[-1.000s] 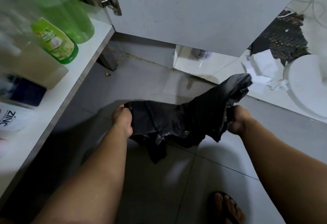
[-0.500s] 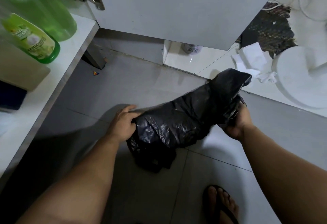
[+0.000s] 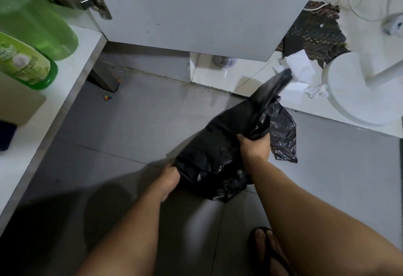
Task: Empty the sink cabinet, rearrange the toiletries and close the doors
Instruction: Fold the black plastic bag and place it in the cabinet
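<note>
A crumpled black plastic bag (image 3: 222,151) hangs over the grey floor tiles, held between both hands. My left hand (image 3: 170,179) grips its lower left edge. My right hand (image 3: 254,147) clutches the bag's upper middle, with loose plastic flapping past it to the right. At the left, the white cabinet shelf (image 3: 72,66) carries a green shampoo bottle (image 3: 26,61) lying down and a larger green bottle (image 3: 37,18) behind it. The open cabinet door (image 3: 196,13) stands above, with its metal hinge (image 3: 87,0) at the left.
A white round stand base (image 3: 353,92) sits at the right with white tissues (image 3: 298,72) and a dark patterned cloth (image 3: 314,31) beside it. A small cup (image 3: 223,60) lies under the door edge. My sandalled foot (image 3: 268,251) is at the bottom.
Both hands have moved right and closer together, bunching the bag. My right hand shifted from the bag's far right end to its upper middle, and the view swung slightly right.
</note>
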